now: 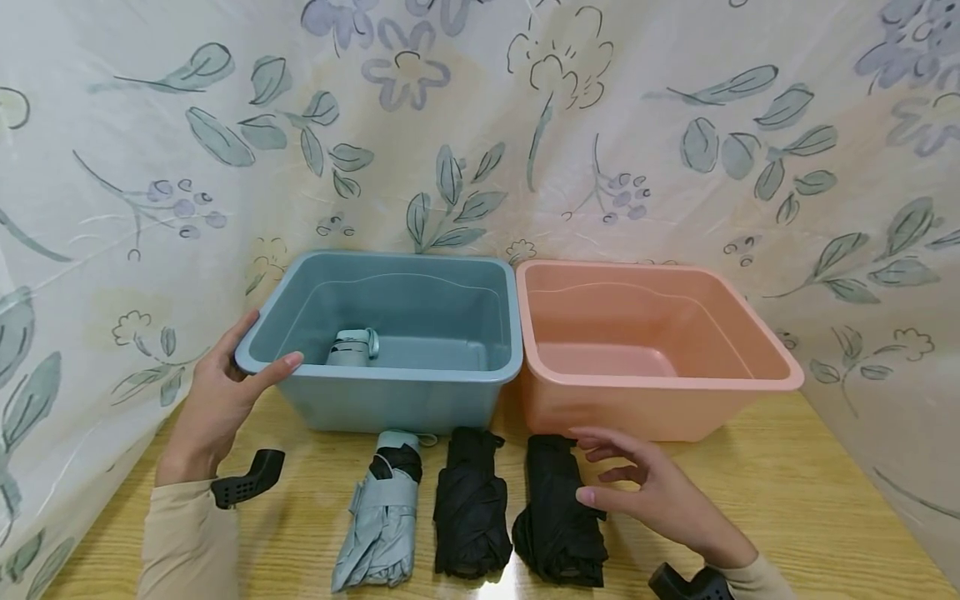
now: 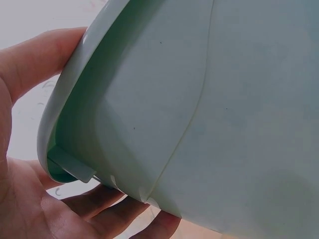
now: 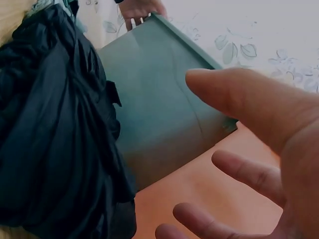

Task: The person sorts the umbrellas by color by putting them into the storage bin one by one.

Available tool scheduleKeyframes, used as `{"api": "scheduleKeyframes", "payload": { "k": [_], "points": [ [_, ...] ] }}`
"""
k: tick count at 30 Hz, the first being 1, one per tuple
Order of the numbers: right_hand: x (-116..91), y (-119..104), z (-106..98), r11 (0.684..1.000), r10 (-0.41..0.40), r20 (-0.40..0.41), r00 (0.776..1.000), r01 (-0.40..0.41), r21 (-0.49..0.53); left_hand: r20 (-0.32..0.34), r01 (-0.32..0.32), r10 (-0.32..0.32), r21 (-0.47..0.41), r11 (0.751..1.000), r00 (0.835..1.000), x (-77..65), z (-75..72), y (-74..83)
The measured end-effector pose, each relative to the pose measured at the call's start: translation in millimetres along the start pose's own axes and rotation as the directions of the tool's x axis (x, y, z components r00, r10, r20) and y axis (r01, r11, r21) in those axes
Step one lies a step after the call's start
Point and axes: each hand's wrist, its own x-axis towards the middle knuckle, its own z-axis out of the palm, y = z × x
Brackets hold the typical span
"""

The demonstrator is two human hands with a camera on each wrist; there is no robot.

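Observation:
My left hand (image 1: 225,387) grips the front left corner of a blue plastic bin (image 1: 390,404), thumb on the front rim and the other fingers round the outer side. Inside that bin stands a small grey-green cylinder with a cap and loop (image 1: 352,346), its lower part hidden. My right hand (image 1: 652,492) hovers with spread fingers beside the right black folded umbrella (image 1: 562,517), holding nothing. Left of it lie another black folded umbrella (image 1: 471,508) and a light grey-blue folded umbrella (image 1: 382,517). In the right wrist view, a black umbrella (image 3: 60,129) lies left of the fingers.
A pink plastic bin (image 1: 660,408) stands right against the blue one. Both are on a wooden table (image 1: 795,492), with a floral-print sheet (image 1: 465,125) hanging behind and at the sides. The umbrellas lie side by side in front of the bins.

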Motion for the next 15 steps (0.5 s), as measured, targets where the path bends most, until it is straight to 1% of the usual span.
{"api": "scheduleKeyframes", "payload": {
  "k": [9, 15],
  "points": [
    [1.0, 5.5, 3.0, 0.999, 0.025, -0.022, 0.999, -0.025, -0.032, 0.002, -0.003, 0.003, -0.016, 1.0, 1.0, 0.8, 0.0, 0.6],
    [0.7, 7.0, 6.3, 0.997, 0.069, 0.009, 0.998, -0.069, -0.038, 0.003, 0.001, -0.001, -0.029, 1.0, 1.0, 0.0, 0.5, 0.1]
  ]
}}
